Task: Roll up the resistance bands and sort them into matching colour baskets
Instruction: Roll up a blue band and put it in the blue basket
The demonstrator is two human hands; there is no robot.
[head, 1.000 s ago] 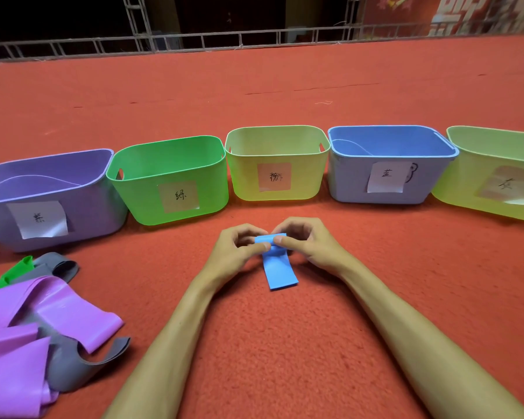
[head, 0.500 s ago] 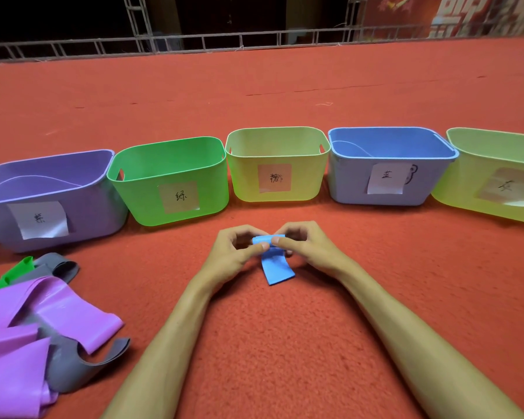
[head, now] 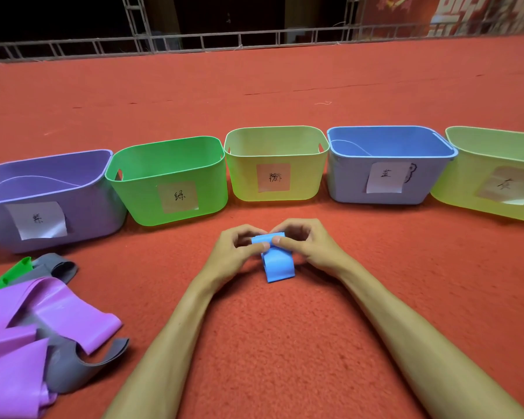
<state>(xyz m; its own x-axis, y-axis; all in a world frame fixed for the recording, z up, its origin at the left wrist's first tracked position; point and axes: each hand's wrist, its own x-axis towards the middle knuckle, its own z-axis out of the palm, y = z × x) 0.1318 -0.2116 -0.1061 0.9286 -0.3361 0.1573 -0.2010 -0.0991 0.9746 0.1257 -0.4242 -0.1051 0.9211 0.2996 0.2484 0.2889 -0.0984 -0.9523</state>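
Blue band point(head: 277, 261): mostly rolled, pinched between left hand point(head: 233, 252) and right hand point(head: 309, 246). Thumbs pressed on top of the roll, fingers curled behind it. Short loose tail trailing back toward the wrists, end resting on the carpet point(head: 285, 343). Whether the roll touches the carpet under the fingers: cannot tell.

Step in hand, by the look of it: finishing the roll. Only that short tail left to wind in.

Next, probably: turn the roll back over the tail, thumbs pressing down to stop the slick layers springing apart. Then grip the finished roll in one hand and carry it forward and to the right of the right hand, to the blue basket point(head: 345, 182), near but not touching. Best released low inside, since likely to uncoil if let go loosely.

Well to the left of the left hand: purple bands point(head: 58, 309), grey band point(head: 73, 367), green band point(head: 15, 270), all unrolled and overlapping, waiting their turn.
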